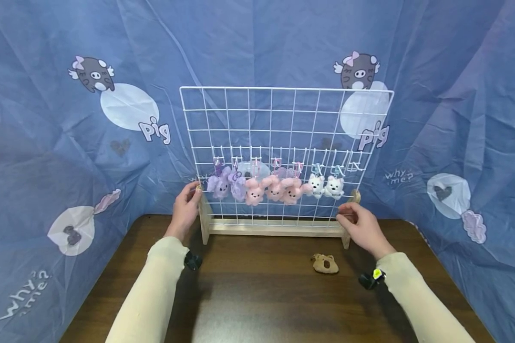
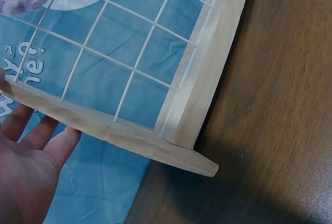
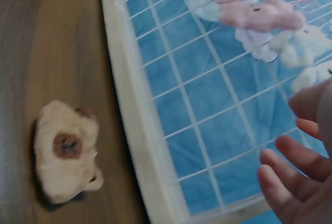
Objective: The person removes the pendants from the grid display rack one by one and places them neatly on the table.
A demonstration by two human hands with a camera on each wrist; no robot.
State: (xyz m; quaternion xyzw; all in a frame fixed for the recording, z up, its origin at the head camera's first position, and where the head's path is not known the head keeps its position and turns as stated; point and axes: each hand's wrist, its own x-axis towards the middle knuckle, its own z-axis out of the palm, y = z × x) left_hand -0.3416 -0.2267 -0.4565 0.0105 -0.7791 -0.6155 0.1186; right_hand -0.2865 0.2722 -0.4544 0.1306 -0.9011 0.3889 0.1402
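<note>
I see the left hand gripping the wooden stand at its eight o'clock. Near four o'clock is the right hand, loosely relaxed.

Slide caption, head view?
Left hand gripping the wire grid rack's wooden upright, right hand at the opposite side, purple, pink and white plush keychains hanging between.

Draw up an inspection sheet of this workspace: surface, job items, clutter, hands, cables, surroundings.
Surface: dark brown wood-grain table, dry-looking.
Job items: white wire grid upright in pale wooden stand; two purple, three pink and two white plush charms hang in a row.
Clutter: tan plush animal with brown nose, lying before the stand's right end.
Hands: left hand grips the stand's left upright; right hand beside the right upright, contact unclear.
Cables: nothing seen.
Surroundings: blue pig-print fabric backdrop.
</note>
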